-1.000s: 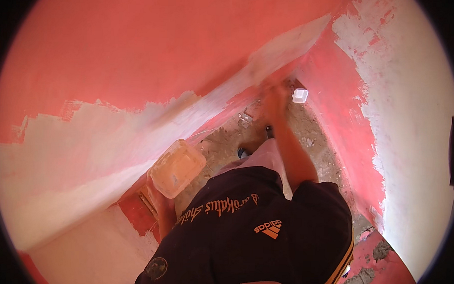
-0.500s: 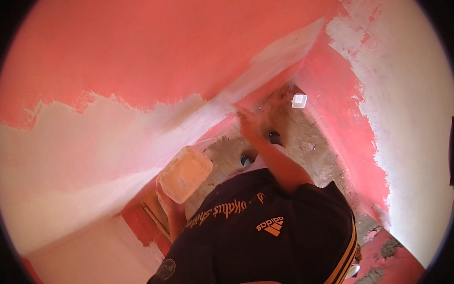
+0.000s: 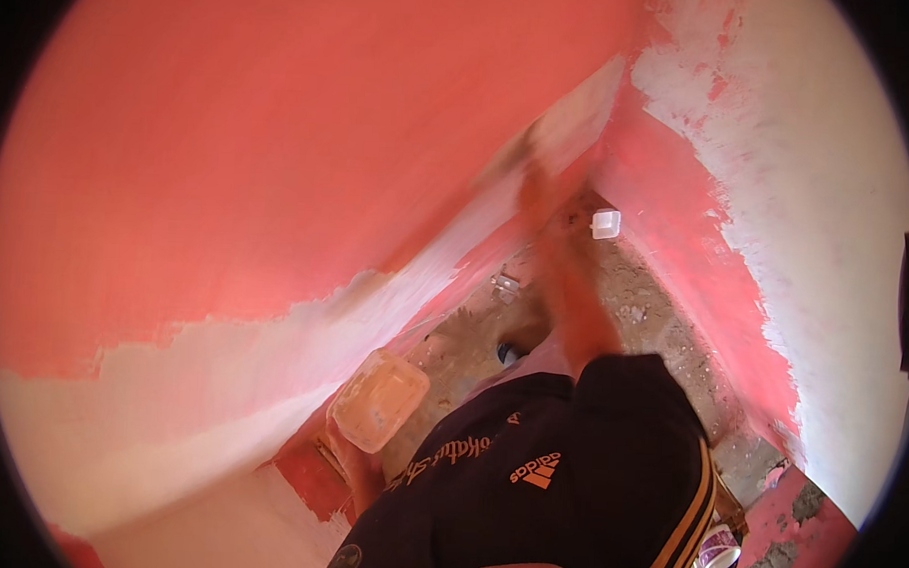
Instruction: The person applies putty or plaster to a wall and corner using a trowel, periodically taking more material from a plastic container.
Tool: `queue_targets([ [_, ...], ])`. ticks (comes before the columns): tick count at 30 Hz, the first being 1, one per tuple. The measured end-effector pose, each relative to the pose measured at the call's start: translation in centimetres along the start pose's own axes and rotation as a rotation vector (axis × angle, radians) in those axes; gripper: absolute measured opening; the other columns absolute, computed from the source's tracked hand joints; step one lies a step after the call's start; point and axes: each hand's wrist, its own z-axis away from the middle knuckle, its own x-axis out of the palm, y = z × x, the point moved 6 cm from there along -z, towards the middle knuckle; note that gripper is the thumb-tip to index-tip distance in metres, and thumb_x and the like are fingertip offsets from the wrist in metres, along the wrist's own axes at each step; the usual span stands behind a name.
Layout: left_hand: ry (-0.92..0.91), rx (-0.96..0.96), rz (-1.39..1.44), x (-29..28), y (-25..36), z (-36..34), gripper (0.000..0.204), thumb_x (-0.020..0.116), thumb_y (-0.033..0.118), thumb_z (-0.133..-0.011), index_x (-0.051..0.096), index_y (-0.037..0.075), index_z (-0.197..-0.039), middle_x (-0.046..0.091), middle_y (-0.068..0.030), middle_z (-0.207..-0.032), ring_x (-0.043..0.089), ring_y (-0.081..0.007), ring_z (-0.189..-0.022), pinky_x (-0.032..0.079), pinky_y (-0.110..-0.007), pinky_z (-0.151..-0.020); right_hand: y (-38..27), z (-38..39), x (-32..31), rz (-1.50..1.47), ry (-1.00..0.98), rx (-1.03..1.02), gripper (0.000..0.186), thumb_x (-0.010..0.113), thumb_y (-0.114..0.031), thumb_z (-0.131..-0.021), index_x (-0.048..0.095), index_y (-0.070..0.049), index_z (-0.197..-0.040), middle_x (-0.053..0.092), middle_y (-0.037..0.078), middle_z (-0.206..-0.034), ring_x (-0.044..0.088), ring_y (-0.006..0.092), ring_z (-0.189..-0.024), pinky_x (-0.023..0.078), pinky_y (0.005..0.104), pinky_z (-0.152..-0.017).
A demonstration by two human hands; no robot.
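Observation:
My left hand (image 3: 353, 453), at lower left, holds a translucent rectangular plastic container (image 3: 380, 400) with a peach-coloured tint, beside the wall. My right hand (image 3: 534, 182) reaches up along the left wall (image 3: 278, 178), which is coral pink above a ragged whitish band; motion smears the hand, so I cannot tell whether it holds anything. My forearm is blurred too. My dark shirt and pale trousers fill the lower middle, with part of a shoe showing on the dirty floor below.
A small white container (image 3: 606, 224) sits on the floor (image 3: 663, 341) near the corner, with a small metal item (image 3: 506, 286) left of it. The right wall (image 3: 798, 196) is pink and off-white. A white-and-purple tub (image 3: 717, 551) is at lower right, beside pink, cement-smeared surfaces.
My right arm has swung leftward, then back up and rightward along the wall. The container in my left hand has shifted right and down in view, as has much of the scene.

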Motion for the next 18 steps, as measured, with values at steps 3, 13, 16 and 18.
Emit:
queue_targets([
  [3, 0.000, 0.064, -0.272, 4.4, 2.1, 0.4, 0.047, 0.049, 0.036, -0.104, 0.052, -0.003, -0.132, 0.063, -0.0119, -0.119, 0.062, -0.0201, -0.106, 0.053, -0.035, -0.086, -4.7, 13.0, -1.3, -0.515, -0.563, 0.329, 0.048, 0.066, -0.032, -0.094, 0.056, -0.037, -0.141, 0.068, 0.019, -0.114, 0.069, 0.0324, -0.103, 0.052, 0.0390, -0.090],
  [13, 0.001, 0.055, -0.356, 15.2, 4.6, 0.1, 0.042, 0.048, 0.032, -0.104, 0.056, 0.001, -0.131, 0.062, -0.0112, -0.122, 0.061, -0.0197, -0.110, 0.052, -0.033, -0.092, 13.4, -23.1, -13.5, -0.334, -0.084, 0.498, 0.034, 0.046, -0.028, -0.104, 0.063, 0.000, -0.116, 0.065, 0.010, -0.099, 0.060, 0.0221, -0.086, 0.049, 0.0355, -0.079],
  [16, 0.136, -0.020, -0.088, 15.4, 2.5, -0.2, 0.041, 0.045, 0.031, -0.105, 0.057, 0.001, -0.131, 0.062, -0.0107, -0.122, 0.061, -0.0209, -0.110, 0.052, -0.034, -0.092, 14.0, -25.4, -11.1, -0.313, -0.036, 0.383, 0.032, 0.049, -0.026, -0.103, 0.061, -0.006, -0.125, 0.067, 0.011, -0.099, 0.061, 0.0228, -0.082, 0.051, 0.0375, -0.079],
  [18, 0.137, -0.009, -0.286, 16.2, 2.3, -0.1, 0.040, 0.044, 0.030, -0.105, 0.058, 0.002, -0.129, 0.062, -0.0098, -0.122, 0.061, -0.0211, -0.110, 0.052, -0.034, -0.091, 9.9, -20.0, -8.5, -0.189, -0.134, 0.285, 0.034, 0.050, -0.025, -0.102, 0.059, -0.009, -0.131, 0.068, 0.011, -0.098, 0.062, 0.0232, -0.079, 0.053, 0.0388, -0.079],
])
